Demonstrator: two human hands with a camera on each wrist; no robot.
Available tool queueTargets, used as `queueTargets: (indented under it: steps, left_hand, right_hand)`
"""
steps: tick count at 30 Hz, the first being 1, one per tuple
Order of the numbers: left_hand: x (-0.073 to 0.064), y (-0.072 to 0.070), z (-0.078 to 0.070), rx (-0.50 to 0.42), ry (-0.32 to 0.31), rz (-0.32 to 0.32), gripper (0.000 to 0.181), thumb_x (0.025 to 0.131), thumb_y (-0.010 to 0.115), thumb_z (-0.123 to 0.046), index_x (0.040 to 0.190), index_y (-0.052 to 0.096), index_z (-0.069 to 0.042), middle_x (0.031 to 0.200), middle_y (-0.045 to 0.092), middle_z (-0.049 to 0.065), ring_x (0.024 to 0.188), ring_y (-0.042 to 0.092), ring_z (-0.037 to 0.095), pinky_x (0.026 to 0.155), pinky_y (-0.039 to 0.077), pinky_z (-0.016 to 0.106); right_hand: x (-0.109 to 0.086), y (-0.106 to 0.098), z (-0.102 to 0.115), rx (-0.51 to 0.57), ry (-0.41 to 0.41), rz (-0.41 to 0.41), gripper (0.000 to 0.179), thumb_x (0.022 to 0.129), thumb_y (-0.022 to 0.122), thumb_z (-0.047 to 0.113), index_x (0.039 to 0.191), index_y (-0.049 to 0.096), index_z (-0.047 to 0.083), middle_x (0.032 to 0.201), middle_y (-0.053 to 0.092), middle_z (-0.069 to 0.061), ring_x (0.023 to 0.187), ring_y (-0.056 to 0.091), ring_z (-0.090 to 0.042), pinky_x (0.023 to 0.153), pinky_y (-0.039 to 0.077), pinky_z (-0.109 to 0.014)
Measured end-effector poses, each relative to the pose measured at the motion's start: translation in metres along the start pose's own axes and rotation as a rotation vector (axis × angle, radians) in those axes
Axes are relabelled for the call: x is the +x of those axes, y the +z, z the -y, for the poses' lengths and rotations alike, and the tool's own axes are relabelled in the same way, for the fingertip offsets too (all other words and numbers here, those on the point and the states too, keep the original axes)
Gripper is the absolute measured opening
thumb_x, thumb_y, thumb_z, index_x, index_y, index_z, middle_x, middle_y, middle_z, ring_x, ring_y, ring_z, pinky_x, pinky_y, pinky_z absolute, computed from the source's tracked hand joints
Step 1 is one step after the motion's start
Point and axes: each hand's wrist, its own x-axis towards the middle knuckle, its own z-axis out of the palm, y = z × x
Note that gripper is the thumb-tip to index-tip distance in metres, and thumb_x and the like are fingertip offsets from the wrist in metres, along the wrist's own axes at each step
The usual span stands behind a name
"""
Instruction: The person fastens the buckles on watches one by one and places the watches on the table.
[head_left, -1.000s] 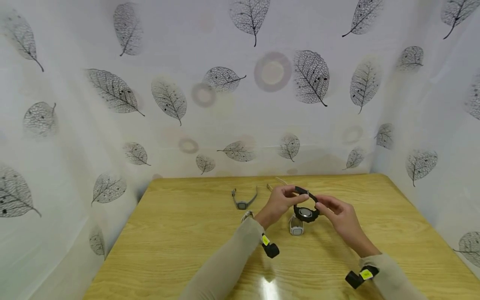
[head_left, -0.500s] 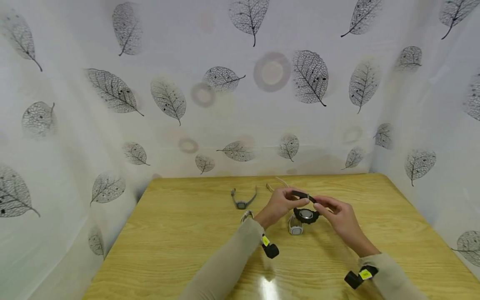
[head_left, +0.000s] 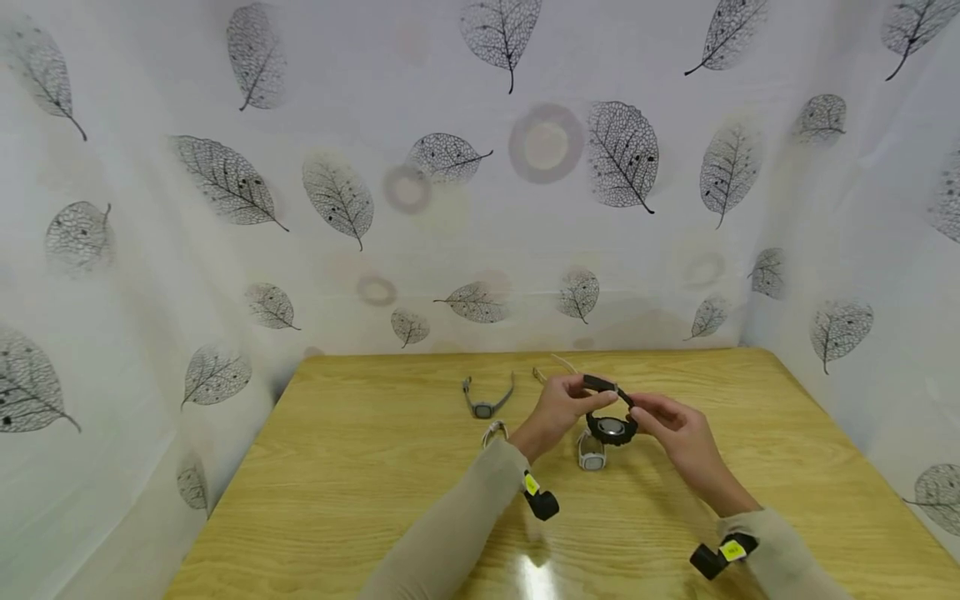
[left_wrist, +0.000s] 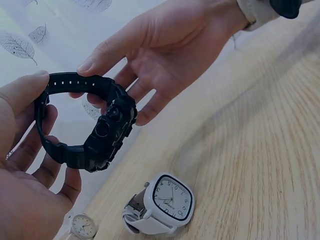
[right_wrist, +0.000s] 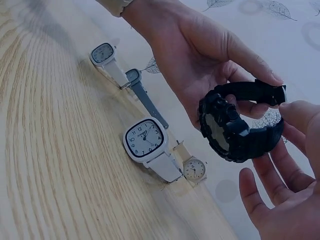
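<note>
Both hands hold a black wristwatch (head_left: 611,430) in the air, its strap bent into a loop. My left hand (head_left: 558,410) pinches the strap at its upper left, thumb on the band. From the other side, my right hand (head_left: 681,433) pinches the strap near the case. The left wrist view shows the punched holes of the strap (left_wrist: 75,82) between the two thumbs. In the right wrist view the buckle end (right_wrist: 281,94) sits by the thumb tips. Below the black watch lies a white square watch (head_left: 592,460) on the table.
On the wooden table (head_left: 337,500), a grey watch (head_left: 483,410) lies further left. Another white watch (head_left: 495,429) sits beside the left wrist. Behind the left hand is a watch with a pale strap (right_wrist: 194,169). A leaf-print curtain (head_left: 480,233) surrounds the table.
The upper strap of the black watch dips toward the case half a second ago, then rises into a rounder loop now. Both hands keep almost the same place and their hold.
</note>
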Motion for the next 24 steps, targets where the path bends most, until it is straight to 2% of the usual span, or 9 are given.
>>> queueTargets:
  steps: [3, 6, 10, 12, 14, 17, 21, 24]
  left_hand:
    - [-0.0003, 0.0002, 0.0012, 0.013, -0.002, 0.003, 0.017, 0.092, 0.080, -0.023, 0.108, 0.081, -0.017, 0.104, 0.075, 0.009, 0.110, 0.060, 0.054, 0.080, 0.052, 0.033]
    - [-0.0007, -0.0001, 0.0012, 0.036, 0.006, 0.013, 0.015, 0.092, 0.080, -0.023, 0.106, 0.080, -0.016, 0.101, 0.074, 0.013, 0.102, 0.061, 0.054, 0.076, 0.050, 0.039]
    - [-0.0020, -0.0006, -0.0002, 0.071, -0.007, 0.024, 0.013, 0.092, 0.081, -0.023, 0.101, 0.080, -0.014, 0.091, 0.074, 0.008, 0.083, 0.065, 0.034, 0.074, 0.048, 0.046]
    - [-0.0031, -0.0004, -0.0009, 0.073, -0.028, 0.037, 0.012, 0.092, 0.081, -0.022, 0.100, 0.080, -0.013, 0.088, 0.075, 0.005, 0.079, 0.066, 0.022, 0.075, 0.052, 0.043]
    - [-0.0039, -0.0003, -0.0007, 0.070, -0.044, 0.050, 0.013, 0.092, 0.081, -0.021, 0.100, 0.080, -0.011, 0.087, 0.076, 0.004, 0.079, 0.067, 0.017, 0.076, 0.055, 0.037]
    - [-0.0044, 0.0003, 0.0004, 0.045, -0.047, 0.053, 0.014, 0.092, 0.081, -0.020, 0.102, 0.080, -0.011, 0.089, 0.076, 0.004, 0.084, 0.071, 0.019, 0.077, 0.058, 0.031]
    - [-0.0042, 0.0010, 0.0018, 0.021, -0.037, 0.025, 0.016, 0.091, 0.081, -0.022, 0.103, 0.080, -0.012, 0.092, 0.077, 0.005, 0.088, 0.072, 0.022, 0.080, 0.059, 0.031]
    - [-0.0048, 0.0019, 0.0023, 0.014, -0.040, 0.006, 0.016, 0.091, 0.082, -0.023, 0.103, 0.080, -0.013, 0.096, 0.076, 0.016, 0.093, 0.072, 0.029, 0.082, 0.058, 0.032]
  right_hand:
    - [-0.0015, 0.0000, -0.0007, -0.005, -0.004, -0.004, 0.035, 0.104, 0.063, 0.016, 0.132, 0.064, -0.004, 0.121, 0.070, 0.001, 0.102, 0.070, -0.011, 0.085, 0.059, -0.025]
    - [-0.0028, 0.0008, -0.0004, -0.017, -0.004, -0.008, 0.035, 0.104, 0.064, 0.016, 0.132, 0.065, -0.004, 0.123, 0.069, 0.001, 0.105, 0.069, -0.008, 0.086, 0.058, -0.023]
    - [-0.0037, 0.0025, 0.0007, -0.049, -0.005, -0.012, 0.034, 0.103, 0.065, 0.017, 0.131, 0.066, -0.003, 0.125, 0.069, -0.001, 0.109, 0.066, -0.004, 0.088, 0.056, -0.020]
    - [-0.0034, 0.0037, 0.0020, -0.071, -0.003, -0.019, 0.034, 0.103, 0.066, 0.018, 0.131, 0.067, -0.001, 0.126, 0.069, -0.004, 0.111, 0.065, -0.002, 0.089, 0.055, -0.018]
    - [-0.0031, 0.0046, 0.0031, -0.103, -0.004, -0.021, 0.034, 0.103, 0.066, 0.019, 0.131, 0.068, 0.000, 0.127, 0.069, -0.007, 0.112, 0.063, -0.001, 0.089, 0.054, -0.017]
    - [-0.0019, 0.0060, 0.0048, -0.119, 0.009, -0.032, 0.034, 0.103, 0.067, 0.022, 0.130, 0.068, 0.002, 0.128, 0.068, -0.009, 0.113, 0.062, 0.000, 0.089, 0.053, -0.016]
    - [-0.0004, 0.0061, 0.0045, -0.075, 0.022, -0.029, 0.037, 0.104, 0.065, 0.023, 0.132, 0.066, 0.001, 0.129, 0.067, -0.012, 0.111, 0.064, -0.003, 0.089, 0.055, -0.018]
    - [-0.0017, 0.0046, 0.0019, -0.017, 0.024, -0.011, 0.037, 0.104, 0.064, 0.020, 0.134, 0.063, -0.003, 0.129, 0.065, -0.018, 0.109, 0.067, -0.006, 0.090, 0.057, -0.023]
